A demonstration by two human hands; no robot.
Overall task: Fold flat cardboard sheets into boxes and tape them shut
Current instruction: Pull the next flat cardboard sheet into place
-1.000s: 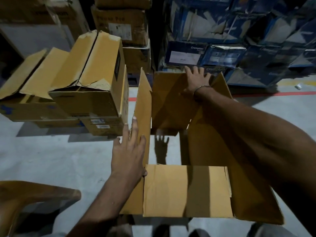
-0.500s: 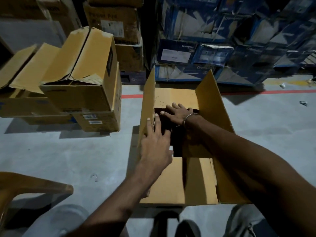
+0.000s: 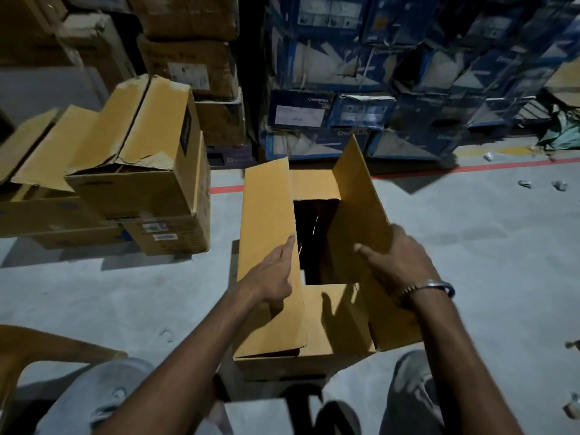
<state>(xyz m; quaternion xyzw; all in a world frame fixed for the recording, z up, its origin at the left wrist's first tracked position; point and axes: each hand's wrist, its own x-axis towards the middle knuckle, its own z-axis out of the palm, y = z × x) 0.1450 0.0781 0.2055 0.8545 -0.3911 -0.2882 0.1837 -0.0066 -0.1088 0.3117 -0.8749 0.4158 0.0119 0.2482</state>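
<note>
The word "Crompton" stands in white on a blue carton [image 3: 299, 113] stacked beyond the hands, above its white label, whose print is too small to read. The brown boxes [image 3: 188, 67] further left carry labels and lettering too blurred to make out.

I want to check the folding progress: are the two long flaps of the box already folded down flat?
No. Both long flaps of the box stand up, the left hand on one and the right hand on the other.
</note>
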